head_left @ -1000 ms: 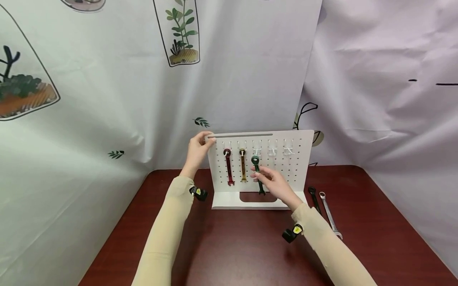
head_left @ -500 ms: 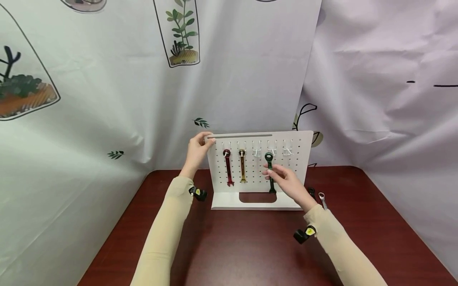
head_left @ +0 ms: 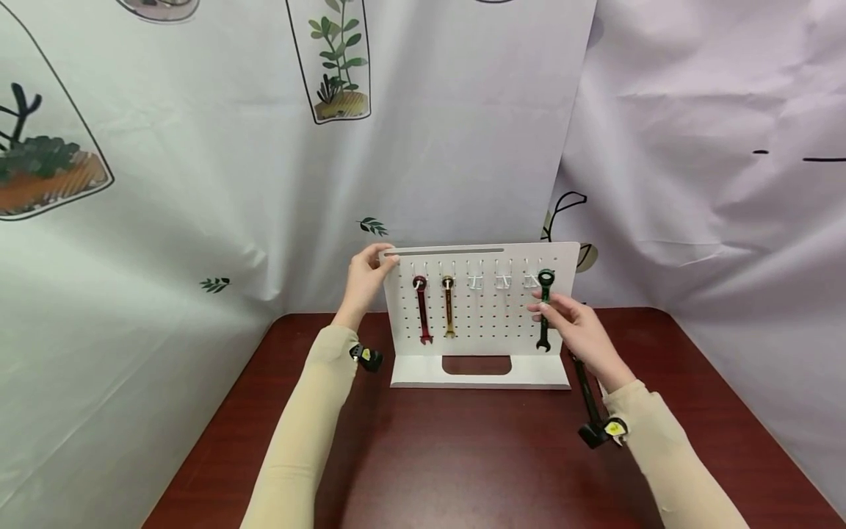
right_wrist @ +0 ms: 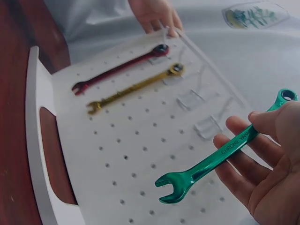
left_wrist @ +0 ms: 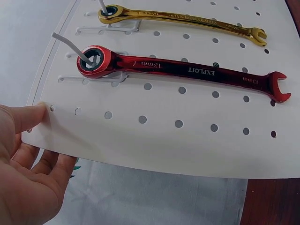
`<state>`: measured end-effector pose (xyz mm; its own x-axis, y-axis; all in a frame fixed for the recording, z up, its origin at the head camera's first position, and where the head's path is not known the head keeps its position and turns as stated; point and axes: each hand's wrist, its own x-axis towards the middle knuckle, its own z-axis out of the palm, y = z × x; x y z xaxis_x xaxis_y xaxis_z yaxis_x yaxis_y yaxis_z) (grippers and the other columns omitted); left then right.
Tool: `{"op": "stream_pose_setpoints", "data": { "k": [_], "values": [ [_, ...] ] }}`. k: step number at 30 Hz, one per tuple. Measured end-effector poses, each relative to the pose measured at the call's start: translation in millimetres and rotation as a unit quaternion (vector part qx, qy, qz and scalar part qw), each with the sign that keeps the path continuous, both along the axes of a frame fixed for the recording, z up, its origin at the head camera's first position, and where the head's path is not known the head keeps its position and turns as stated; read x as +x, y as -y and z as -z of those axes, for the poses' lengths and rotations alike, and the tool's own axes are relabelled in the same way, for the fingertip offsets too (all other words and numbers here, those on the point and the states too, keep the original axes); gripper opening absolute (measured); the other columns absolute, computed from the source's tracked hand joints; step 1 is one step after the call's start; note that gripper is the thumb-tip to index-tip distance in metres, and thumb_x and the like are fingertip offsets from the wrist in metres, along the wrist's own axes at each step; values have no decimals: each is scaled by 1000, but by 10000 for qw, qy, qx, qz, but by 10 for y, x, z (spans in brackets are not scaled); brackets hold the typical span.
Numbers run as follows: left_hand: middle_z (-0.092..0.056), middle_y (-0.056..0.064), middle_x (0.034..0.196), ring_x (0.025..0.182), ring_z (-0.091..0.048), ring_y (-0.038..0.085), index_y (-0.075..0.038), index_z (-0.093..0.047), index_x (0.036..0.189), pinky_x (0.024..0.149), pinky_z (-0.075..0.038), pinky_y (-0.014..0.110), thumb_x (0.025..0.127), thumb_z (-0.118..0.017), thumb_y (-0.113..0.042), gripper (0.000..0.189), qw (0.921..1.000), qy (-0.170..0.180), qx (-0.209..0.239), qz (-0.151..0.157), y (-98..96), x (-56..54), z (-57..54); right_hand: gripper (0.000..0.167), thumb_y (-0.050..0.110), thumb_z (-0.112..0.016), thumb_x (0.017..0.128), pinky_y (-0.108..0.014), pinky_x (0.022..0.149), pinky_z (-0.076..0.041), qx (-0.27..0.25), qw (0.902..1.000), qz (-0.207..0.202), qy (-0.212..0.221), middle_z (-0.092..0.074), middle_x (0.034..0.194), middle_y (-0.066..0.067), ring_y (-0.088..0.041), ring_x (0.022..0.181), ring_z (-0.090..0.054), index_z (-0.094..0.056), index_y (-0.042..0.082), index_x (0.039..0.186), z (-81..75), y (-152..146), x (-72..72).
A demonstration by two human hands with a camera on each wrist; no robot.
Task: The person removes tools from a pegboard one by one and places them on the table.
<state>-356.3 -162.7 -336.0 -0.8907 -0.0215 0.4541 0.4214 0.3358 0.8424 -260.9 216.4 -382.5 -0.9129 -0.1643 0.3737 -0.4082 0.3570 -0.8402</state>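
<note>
My right hand (head_left: 581, 330) pinches a green combination wrench (right_wrist: 213, 161) between thumb and fingers, ring end up, in front of the right side of the white pegboard (head_left: 489, 323). In the head view its ring end overlaps the rightmost hook (head_left: 532, 281). My left hand (head_left: 366, 278) grips the board's upper left corner, thumb on the front and fingers behind. A red wrench (left_wrist: 187, 70) hangs by its ring on the leftmost hook. Beside it a gold wrench (left_wrist: 187, 19) hangs on the second hook.
A black wrench (head_left: 584, 389) lies on the dark red table (head_left: 449, 455) right of the board, partly hidden by my right wrist camera (head_left: 595, 433). A silver wrench beside it is almost wholly covered by my arm. A patterned curtain (head_left: 463, 147) hangs behind.
My right hand has carried the green wrench rightward across the board, from the third hook past the fourth to the rightmost one, and slightly up. The left hand has stayed on the corner.
</note>
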Motion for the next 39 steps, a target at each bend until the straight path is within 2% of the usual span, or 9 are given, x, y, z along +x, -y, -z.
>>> {"op": "stream_pose_setpoints", "data": {
  "k": [8, 12, 16, 23, 27, 32, 39],
  "values": [
    [-69, 12, 105, 82, -56, 21, -6, -68, 121, 70, -43, 33, 97, -70, -21, 29, 10000, -24, 24, 46, 12, -1, 4, 47, 33, -53, 106, -20, 88, -48, 74, 9993, 364, -37, -71, 122, -11, -14, 102, -70, -55, 2, 142, -60, -314, 110],
    [-69, 12, 105, 81, -56, 20, -7, -68, 120, 70, -43, 32, 97, -70, -22, 27, 10000, -43, -11, 14, 13, 0, -8, 44, 29, -55, 106, -17, 87, -48, -73, 9988, 458, -158, -74, 115, 0, -8, 95, -70, -57, 0, 139, -61, -465, 152],
    [-69, 12, 105, 82, -56, 20, -8, -68, 121, 71, -43, 32, 98, -70, -21, 27, 10000, 4, -16, 8, 9, -3, -15, 40, 25, -56, 106, -15, 85, -48, -206, 9981, 526, -260, -73, 108, 11, -6, 93, -70, -58, 3, 139, -37, -599, 195],
    [-69, 13, 105, 82, -56, 21, -7, -68, 120, 71, -43, 33, 98, -70, -21, 27, 10000, 28, 2, -2, 3, -6, -8, 40, 22, -56, 105, -15, 83, -49, -362, 9974, 604, -163, -72, 107, 13, -3, 93, -70, -55, 8, 143, 65, -786, 228],
    [-69, 12, 105, 83, -57, 21, -7, -67, 121, 72, -44, 33, 98, -70, -21, 28, 10000, 71, 0, 27, -12, -4, 0, 41, 24, -55, 106, -13, 83, -47, -220, 9969, 756, -20, -68, 106, 19, -1, 92, -70, -54, 9, 144, 145, -892, 240],
    [-69, 12, 104, 82, -56, 20, -7, -67, 122, 71, -43, 33, 98, -70, -21, 28, 10000, 90, 2, 24, -17, -1, -1, 42, 26, -54, 106, -10, 82, -43, -47, 9956, 931, 130, -67, 103, 17, 0, 90, -69, -54, 8, 143, 224, -1009, 271],
    [-69, 12, 105, 83, -56, 20, -6, -67, 122, 72, -43, 34, 98, -70, -22, 30, 10000, 41, -3, 22, 0, -15, -2, 46, 30, -54, 106, -13, 78, -46, 145, 9943, 984, 385, -67, 102, 22, -4, 88, -71, -52, 5, 144, 358, -1163, 328]
  ]
}}
